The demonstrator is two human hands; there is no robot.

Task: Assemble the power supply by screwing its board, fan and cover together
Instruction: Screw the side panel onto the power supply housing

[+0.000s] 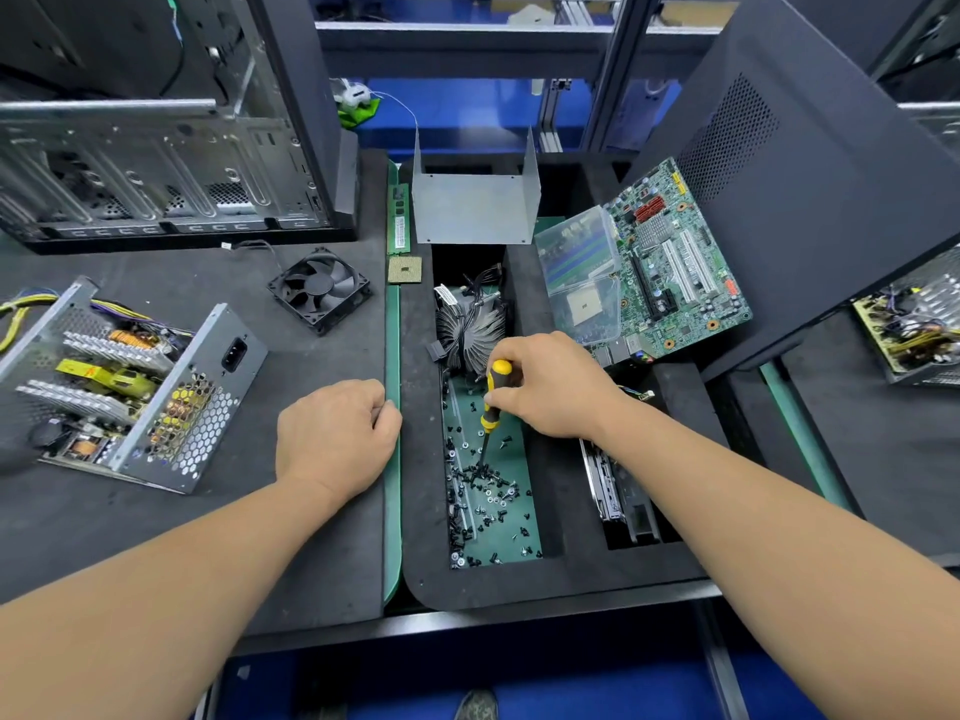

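Two bare arms reach in from the bottom of the head view. At the end of one, the left hand [337, 439] rests on the dark mat with its fingers curled in, and it looks like it holds nothing, though I cannot see inside the curl. Over to the side, the right hand [545, 387] grips a yellow and black screwdriver [493, 402], and the tip pokes down into a pile of small screws [485, 491] in a green-bottomed tray [527, 522]. It looks like the person is picking up a screw with the tip. Far to the left sits the power supply case [156, 402], open on top, with its board [104, 381] already lying inside. I cannot tell if the board is screwed down. Near it, the black fan [319, 288] lies loose on the mat, apart from the case. Farther back, the bent metal cover [475, 200] stands by itself. So the fan and the cover are not on yet, and most of the job is still left to do.
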